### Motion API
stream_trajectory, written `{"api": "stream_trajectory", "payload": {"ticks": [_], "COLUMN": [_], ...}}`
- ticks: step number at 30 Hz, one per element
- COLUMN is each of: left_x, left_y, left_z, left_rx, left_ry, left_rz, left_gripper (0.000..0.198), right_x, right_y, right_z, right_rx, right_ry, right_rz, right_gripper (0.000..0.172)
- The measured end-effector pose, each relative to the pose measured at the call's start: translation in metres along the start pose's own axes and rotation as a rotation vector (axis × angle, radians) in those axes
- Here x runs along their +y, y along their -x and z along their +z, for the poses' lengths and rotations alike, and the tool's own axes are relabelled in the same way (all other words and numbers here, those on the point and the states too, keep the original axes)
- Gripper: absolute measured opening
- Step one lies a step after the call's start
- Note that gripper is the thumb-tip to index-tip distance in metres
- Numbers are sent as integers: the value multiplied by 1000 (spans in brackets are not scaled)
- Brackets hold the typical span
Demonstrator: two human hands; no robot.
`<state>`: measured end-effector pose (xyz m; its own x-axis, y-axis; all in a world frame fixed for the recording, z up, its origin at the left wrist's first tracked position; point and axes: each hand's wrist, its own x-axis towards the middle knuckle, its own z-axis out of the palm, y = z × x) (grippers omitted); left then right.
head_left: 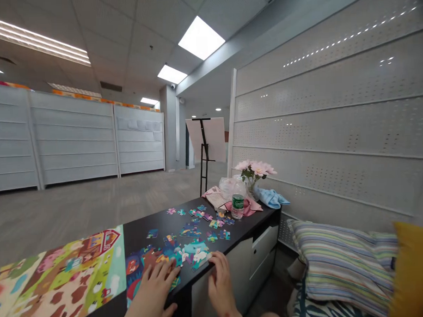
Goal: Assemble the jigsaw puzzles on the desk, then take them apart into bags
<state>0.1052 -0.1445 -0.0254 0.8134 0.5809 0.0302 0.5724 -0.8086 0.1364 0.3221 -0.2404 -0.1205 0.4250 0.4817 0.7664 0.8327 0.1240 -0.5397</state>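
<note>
My left hand [155, 285] lies with its fingers spread over the partly joined jigsaw puzzle [149, 258] on the dark tabletop [141, 228]. At the table's front edge is my right hand [222, 285], its fingers bent and its thumb apart from them. Its fingertips touch the puzzle's right end, beside the white rabbits [200, 256]; I see nothing held in it. Loose jigsaw pieces [190, 230] are scattered beyond both hands. A colourful farm picture sheet [97, 269] with a cow and a red barn lies to the left of the puzzle.
A water bottle with a green label [237, 206], pink cloth [251, 207], blue cloth [271, 198] and pink flowers [256, 168] in a vase stand at the table's far end. A black easel [204, 163] is behind. Right are striped [343, 260] and yellow cushions [414, 267].
</note>
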Motion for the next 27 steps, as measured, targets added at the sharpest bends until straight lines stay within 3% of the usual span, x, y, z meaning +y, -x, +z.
{"api": "stream_trajectory", "payload": {"ticks": [7, 12, 18, 27], "left_x": [4, 3, -4, -11], "left_y": [3, 3, 2, -1], "left_z": [-2, -2, 7, 20], "left_rx": [-9, 14, 77, 113], "left_ry": [-6, -13, 37, 61], "left_rz": [-16, -19, 34, 55], "left_gripper": [91, 96, 90, 88], "right_x": [2, 5, 3, 10], "right_y": [-29, -35, -26, 6], "right_z": [-16, -21, -11, -2], "right_rx": [-67, -102, -88, -63], "right_ry": [-16, -8, 18, 17], "right_rz": [-7, -35, -17, -34], "right_gripper": [42, 38, 39, 58]}}
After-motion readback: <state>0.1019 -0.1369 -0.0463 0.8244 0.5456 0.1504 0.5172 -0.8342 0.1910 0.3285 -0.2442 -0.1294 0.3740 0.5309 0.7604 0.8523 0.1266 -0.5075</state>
